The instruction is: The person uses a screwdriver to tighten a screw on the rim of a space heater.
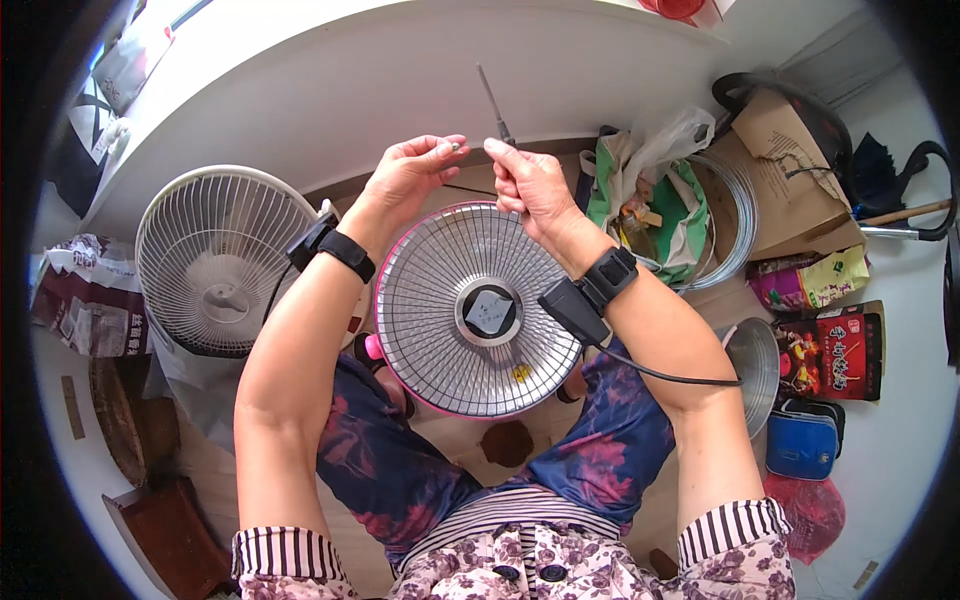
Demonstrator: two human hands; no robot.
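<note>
Between the thumb and fingers of my left hand [412,172] is a small metal piece [456,147], too small to name. My right hand [538,188] is closed around the handle of a screwdriver [490,98], its thin shaft pointing up and away from me. The two hands are raised close together but apart, over the far rim of a round heater [430,300]. That heater has a pink rim, a wire grille over a silvery dish and a pale label at its centre. It stands between my knees.
A white fan [222,262] with a round wire cage stands left of the heater. To the right are a green and white bag [690,215], a coil of wire [742,240], a cardboard box [790,190] and a blue case [802,445]. A white wall [400,90] rises beyond my hands.
</note>
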